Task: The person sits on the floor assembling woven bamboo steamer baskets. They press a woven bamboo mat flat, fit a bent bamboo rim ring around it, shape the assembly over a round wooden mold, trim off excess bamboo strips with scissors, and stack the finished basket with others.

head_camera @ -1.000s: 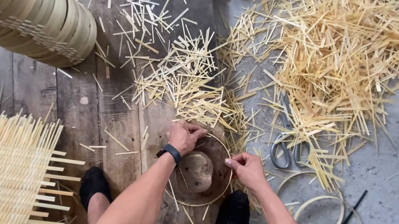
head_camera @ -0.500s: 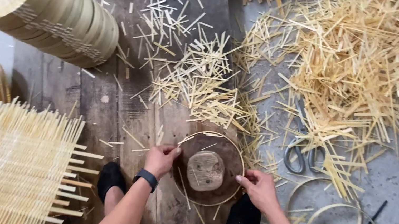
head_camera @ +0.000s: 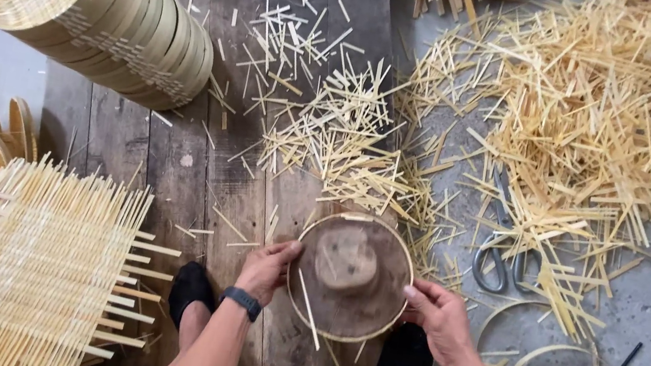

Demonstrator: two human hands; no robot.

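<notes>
Round bamboo hoop on brown wooden mould [head_camera: 350, 276], near centre between feet: left hand [head_camera: 267, 268] and right hand [head_camera: 437, 314] pinch opposite rims. Best kept evenly pressed, hoop flush.

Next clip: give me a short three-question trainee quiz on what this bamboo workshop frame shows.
1. True or false: both hands touch the round bamboo hoop.
2. Which tool lies on the floor beside the big heap of bamboo strips? A hammer; B scissors; C saw.
3. What lies to the left of the person's legs?

Key:
1. True: the left hand and right hand hold opposite sides of the round bamboo hoop.
2. B, the scissors by the heap of bamboo strips.
3. A woven bamboo mat.
</notes>
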